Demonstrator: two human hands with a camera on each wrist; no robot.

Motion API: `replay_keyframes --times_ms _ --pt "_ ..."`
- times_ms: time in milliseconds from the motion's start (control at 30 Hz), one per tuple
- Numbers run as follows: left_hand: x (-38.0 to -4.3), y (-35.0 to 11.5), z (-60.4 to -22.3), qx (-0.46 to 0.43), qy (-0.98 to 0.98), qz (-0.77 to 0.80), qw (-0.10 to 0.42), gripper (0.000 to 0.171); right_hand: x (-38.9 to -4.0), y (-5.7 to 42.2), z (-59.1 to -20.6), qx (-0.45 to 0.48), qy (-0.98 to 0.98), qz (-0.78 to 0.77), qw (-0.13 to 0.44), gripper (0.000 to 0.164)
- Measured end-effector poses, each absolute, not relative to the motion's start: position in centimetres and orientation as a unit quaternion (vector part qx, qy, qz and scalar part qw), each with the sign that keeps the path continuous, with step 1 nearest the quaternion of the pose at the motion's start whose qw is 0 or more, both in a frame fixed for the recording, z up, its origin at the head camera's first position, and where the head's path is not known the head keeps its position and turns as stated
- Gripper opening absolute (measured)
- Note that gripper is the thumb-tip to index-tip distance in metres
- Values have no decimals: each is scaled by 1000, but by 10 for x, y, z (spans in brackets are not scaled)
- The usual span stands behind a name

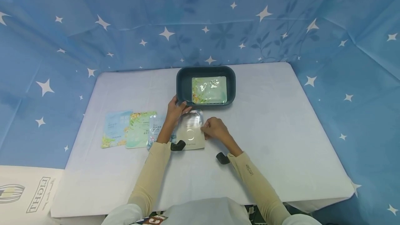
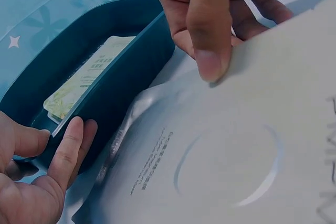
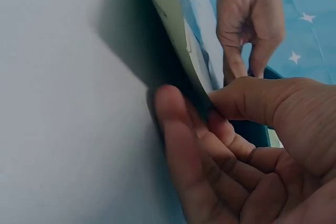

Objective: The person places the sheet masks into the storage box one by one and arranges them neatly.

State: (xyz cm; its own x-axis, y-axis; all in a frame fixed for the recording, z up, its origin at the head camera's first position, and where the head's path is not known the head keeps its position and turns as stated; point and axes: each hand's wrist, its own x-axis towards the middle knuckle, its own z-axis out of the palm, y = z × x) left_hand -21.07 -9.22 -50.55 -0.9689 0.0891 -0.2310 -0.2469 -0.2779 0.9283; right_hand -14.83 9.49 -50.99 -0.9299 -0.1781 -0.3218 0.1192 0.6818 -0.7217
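With thumb and fingers on either side of its wall, my left hand (image 1: 175,111) pinches a dark teal plastic bin (image 1: 232,88) at the near left corner. A green sheet-mask packet (image 1: 210,90) lies flat inside. My right hand (image 1: 216,128) pinches the right edge of a silvery cream sheet-mask packet (image 1: 191,133), which lies just in front of the bin. That edge is lifted off the table in the right wrist view, with the thumb (image 3: 247,98) on its upper face. Part of the packet's left side is hidden behind my left forearm in the head view.
Left of my left arm, a blue packet (image 1: 115,127), a green packet (image 1: 137,129) and a pale blue packet (image 1: 153,129) lie overlapping in a row. They rest on a white-covered table (image 1: 275,124). A blue star-printed curtain (image 1: 125,44) hangs behind and beside it.
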Motion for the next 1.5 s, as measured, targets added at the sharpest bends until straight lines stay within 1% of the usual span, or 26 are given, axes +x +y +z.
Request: replay_keyframes --times_ms 167,233,367,500,733,900,1033,1167,1267,1333,1500 --pt "-215 -92 -514 -67 590 799 93 57 -153 97 -509 38 873 -441 205 15" --pt "-215 -92 -515 -66 589 800 92 56 -153 98 -510 55 870 -445 204 17" --pt "-214 -91 -516 -68 590 800 87 55 -152 99 -511 74 856 -465 212 27" --pt "-214 -90 -517 -65 586 803 85 54 -150 99 -510 69 851 -475 215 37" --pt "-211 -91 -511 -56 571 812 102 55 -150 98 -511 36 871 -447 200 30" --pt "-211 -92 -509 -63 570 812 111 56 -151 102 -510 52 860 -459 216 30" --pt "-214 -92 -512 -75 585 802 101 56 -150 105 -511 62 827 -510 227 29" --pt "-215 -91 -516 -68 598 794 86 54 -146 109 -513 54 788 -569 230 25" --pt "-215 -91 -518 -59 600 794 79 54 -144 112 -515 47 777 -585 228 22" --pt "-215 -91 -519 -51 598 796 78 54 -144 114 -515 37 776 -586 231 23" --pt "-215 -92 -519 -48 584 806 85 54 -143 121 -510 2 759 -597 260 36"
